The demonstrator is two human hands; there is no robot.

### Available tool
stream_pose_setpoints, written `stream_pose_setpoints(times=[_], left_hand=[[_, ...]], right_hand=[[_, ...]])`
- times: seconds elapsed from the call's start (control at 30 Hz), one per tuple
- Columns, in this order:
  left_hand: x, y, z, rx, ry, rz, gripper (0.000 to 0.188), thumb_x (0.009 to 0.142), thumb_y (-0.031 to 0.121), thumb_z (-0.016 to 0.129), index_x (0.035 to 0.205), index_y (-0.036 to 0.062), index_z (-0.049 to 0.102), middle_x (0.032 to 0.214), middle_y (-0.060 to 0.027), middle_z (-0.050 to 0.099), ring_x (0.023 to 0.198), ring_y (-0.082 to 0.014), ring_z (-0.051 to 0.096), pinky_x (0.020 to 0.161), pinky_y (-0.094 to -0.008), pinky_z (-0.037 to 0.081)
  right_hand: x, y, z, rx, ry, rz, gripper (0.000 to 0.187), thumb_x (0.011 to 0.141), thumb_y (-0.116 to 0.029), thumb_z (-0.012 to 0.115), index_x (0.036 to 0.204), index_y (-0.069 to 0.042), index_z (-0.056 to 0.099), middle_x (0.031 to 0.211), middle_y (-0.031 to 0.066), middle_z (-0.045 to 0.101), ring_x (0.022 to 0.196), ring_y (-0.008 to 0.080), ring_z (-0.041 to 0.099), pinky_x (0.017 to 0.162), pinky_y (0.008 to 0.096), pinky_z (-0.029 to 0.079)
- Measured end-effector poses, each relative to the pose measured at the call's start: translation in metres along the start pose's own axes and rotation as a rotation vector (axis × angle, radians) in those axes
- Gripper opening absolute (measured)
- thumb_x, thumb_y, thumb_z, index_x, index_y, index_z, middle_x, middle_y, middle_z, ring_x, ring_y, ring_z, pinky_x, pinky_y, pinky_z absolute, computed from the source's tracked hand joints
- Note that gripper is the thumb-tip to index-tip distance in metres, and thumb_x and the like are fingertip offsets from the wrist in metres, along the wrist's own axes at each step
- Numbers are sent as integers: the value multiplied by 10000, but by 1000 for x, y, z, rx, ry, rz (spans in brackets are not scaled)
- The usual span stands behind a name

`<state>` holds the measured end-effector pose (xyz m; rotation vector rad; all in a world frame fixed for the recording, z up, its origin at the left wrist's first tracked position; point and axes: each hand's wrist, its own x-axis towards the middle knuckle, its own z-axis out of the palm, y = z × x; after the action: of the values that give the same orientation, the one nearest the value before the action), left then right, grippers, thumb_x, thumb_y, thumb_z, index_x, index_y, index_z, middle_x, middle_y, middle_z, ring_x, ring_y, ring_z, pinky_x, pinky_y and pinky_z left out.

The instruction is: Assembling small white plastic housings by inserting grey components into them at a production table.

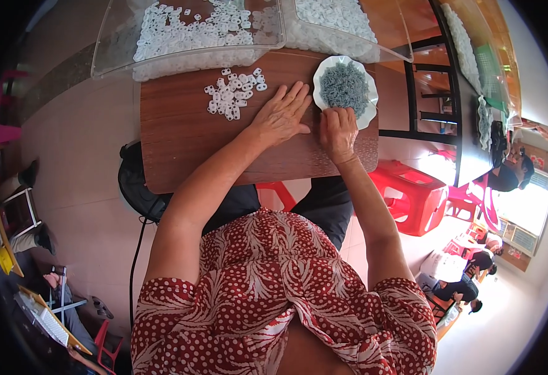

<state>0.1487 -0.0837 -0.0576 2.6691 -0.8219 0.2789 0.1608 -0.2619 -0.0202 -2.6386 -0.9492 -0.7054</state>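
My left hand [284, 112] lies flat on the brown wooden table [205, 150], fingers stretched toward the far side, with nothing seen in it. To its left is a loose pile of small white plastic pieces with holes [231, 95]. My right hand [339, 131] is at the near rim of a white scalloped plate [371, 94], its fingers bent and pressed together. A heap of small grey-blue pieces [344, 86] fills the plate's middle. Whatever the right fingers pinch, if anything, is hidden.
Across the table's far edge stand two clear plastic bins, one [274, 42] at left and another [399, 47] at right, holding many white pieces. A red stool [414, 197] stands right of the table, near a black metal frame [436, 134]. Other people sit farther off at both sides.
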Motion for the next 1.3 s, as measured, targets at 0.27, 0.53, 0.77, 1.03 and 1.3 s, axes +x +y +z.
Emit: stream_pose_setpoints(times=[0.27,0.53,0.77,1.03,1.3], left_hand=[[-30,-5,-17,3,37,-10,737,804,500,517,1282,-53,420,1393,-205,326,1329,-313,236,1060,-459,213],[-45,-1,-29,-9,-16,-96,776,763,458,591,1312,-45,373,1421,-183,285,1348,-292,210,1072,-484,199],[-60,-2,-36,-39,18,-143,716,762,404,621,1318,13,398,1424,-180,280,1351,-292,205,1061,-521,189],[-74,-10,-40,-33,278,-125,469,759,117,624,1200,2,517,1276,-165,488,1252,-280,403,1004,-487,279],[-75,-19,-49,-30,507,-200,319,747,-26,526,1057,8,587,1069,-126,604,1055,-256,551,884,-443,362]], right_hand=[[0,2,4,-45,24,-75,92,689,-21,584,759,-24,526,753,101,496,693,279,491,616,389,408],[-1,-14,12,-44,50,-116,91,658,-30,566,734,-20,516,711,98,470,673,271,479,590,390,400],[6,-37,15,-35,7,-54,109,641,-50,577,725,-25,511,721,99,466,690,275,472,600,383,390],[14,-44,1,-6,12,105,97,698,-29,609,779,-59,567,776,100,539,725,305,508,639,405,423],[18,-27,10,-2,42,211,113,695,-12,593,796,-61,584,757,106,530,731,307,504,643,409,421]])
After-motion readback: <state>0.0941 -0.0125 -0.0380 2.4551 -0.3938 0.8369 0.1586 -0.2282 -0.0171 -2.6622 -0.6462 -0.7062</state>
